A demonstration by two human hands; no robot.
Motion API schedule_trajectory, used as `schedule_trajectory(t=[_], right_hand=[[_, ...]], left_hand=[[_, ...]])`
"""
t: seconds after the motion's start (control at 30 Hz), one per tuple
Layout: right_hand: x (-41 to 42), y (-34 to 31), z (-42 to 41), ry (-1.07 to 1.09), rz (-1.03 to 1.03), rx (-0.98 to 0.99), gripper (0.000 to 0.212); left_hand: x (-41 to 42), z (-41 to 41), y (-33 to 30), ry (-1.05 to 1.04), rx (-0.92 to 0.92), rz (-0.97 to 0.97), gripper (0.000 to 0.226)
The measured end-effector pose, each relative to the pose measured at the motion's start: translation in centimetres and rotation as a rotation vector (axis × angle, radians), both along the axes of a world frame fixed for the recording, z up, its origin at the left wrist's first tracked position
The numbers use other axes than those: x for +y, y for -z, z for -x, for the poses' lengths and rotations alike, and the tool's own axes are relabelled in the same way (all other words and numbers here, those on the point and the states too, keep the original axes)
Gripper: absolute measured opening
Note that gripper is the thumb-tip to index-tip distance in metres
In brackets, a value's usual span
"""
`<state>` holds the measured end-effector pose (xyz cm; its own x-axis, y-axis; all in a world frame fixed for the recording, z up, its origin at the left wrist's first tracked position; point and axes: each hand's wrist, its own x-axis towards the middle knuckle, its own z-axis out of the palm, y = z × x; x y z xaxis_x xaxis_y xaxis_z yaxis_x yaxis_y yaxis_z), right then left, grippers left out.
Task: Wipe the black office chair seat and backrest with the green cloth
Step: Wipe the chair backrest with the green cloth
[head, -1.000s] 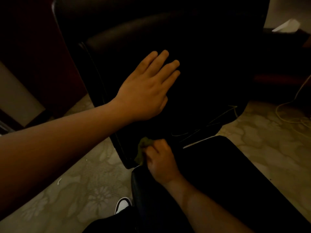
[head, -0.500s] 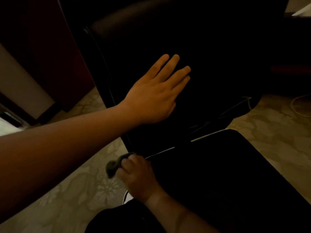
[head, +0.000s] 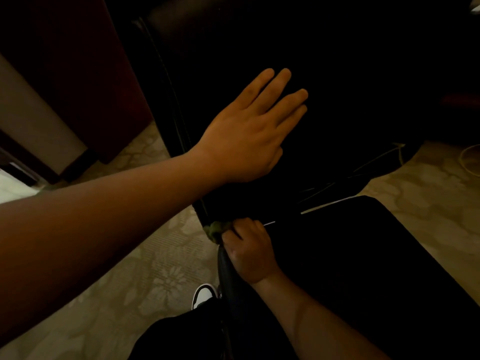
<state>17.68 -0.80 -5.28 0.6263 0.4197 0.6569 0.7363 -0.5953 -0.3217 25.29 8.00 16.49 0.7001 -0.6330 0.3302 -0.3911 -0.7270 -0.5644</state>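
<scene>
The room is dim. The black chair backrest fills the upper middle, and the black seat lies lower right. My left hand rests flat, fingers spread, on the lower left part of the backrest. My right hand is fisted around the green cloth at the seat's back left corner, where the seat meets the backrest's lower edge. Only a small bunch of cloth shows past my fingers.
Patterned beige floor lies left of the chair. A dark red cabinet stands at upper left. My black-and-white shoe is by the seat's left edge. A pale cable coils on the floor at right.
My right hand has moved with the cloth from off the seat's left edge back up to the corner under the backrest. My left hand stays flat on the backrest.
</scene>
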Motion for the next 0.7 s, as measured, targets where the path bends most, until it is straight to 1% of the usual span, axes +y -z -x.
schedule_trajectory(t=[0.07, 0.1, 0.17, 0.2, 0.27, 0.3, 0.37, 0.43, 0.47, 0.53, 0.6, 0.67, 0.7], right_hand=[[-1.4, 1.6, -1.1, 0.073, 0.002, 0.163, 0.011], [-2.4, 1.7, -1.7, 0.121, -0.032, 0.203, 0.005], [-4.1, 0.1, -2.9, 0.150, -0.106, 0.217, 0.005], [-4.8, -1.4, -3.5, 0.167, -0.169, 0.217, 0.004], [-6.4, -5.2, -5.3, 0.262, -0.378, 0.216, 0.002], [-7.2, -6.9, -6.6, 0.337, -0.485, 0.193, 0.004], [-9.2, -9.6, -9.5, 0.518, -0.619, 0.150, 0.005], [-10.8, -11.0, -11.7, 0.630, -0.753, 0.207, 0.005], [-11.2, -11.2, -12.2, 0.670, -0.789, 0.227, 0.006], [-10.4, -10.4, -11.6, 0.699, -0.752, 0.199, 0.007], [-7.8, -7.8, -9.1, 0.587, -0.627, 0.191, 0.006], [-4.8, -4.5, -5.6, 0.424, -0.510, 0.274, 0.004], [-3.8, -3.4, -4.5, 0.390, -0.500, 0.284, 0.004]], left_hand=[[0.0, 0.1, 0.0, 0.001, -0.006, -0.006, 0.065], [-0.1, 0.1, 0.0, 0.000, -0.009, -0.015, 0.065], [-0.3, 0.0, -0.1, 0.000, -0.009, -0.025, 0.066], [-0.5, -0.1, -0.2, 0.000, -0.005, -0.025, 0.067], [-0.8, -0.2, -0.3, -0.016, -0.004, -0.019, 0.068], [-1.0, -0.1, -0.3, -0.029, -0.005, -0.014, 0.069], [-1.3, -0.1, -0.3, -0.047, -0.003, -0.006, 0.069], [-1.4, -0.1, -0.3, -0.050, -0.002, -0.003, 0.069], [-1.4, -0.1, -0.3, -0.052, 0.001, -0.007, 0.070], [-1.3, -0.2, -0.4, -0.058, 0.005, -0.018, 0.070], [-1.6, -0.3, -0.1, -0.060, 0.017, -0.029, 0.071], [-2.4, -0.3, 0.6, -0.051, 0.029, -0.049, 0.071], [-2.7, -0.4, 0.9, -0.047, 0.034, -0.057, 0.071]])
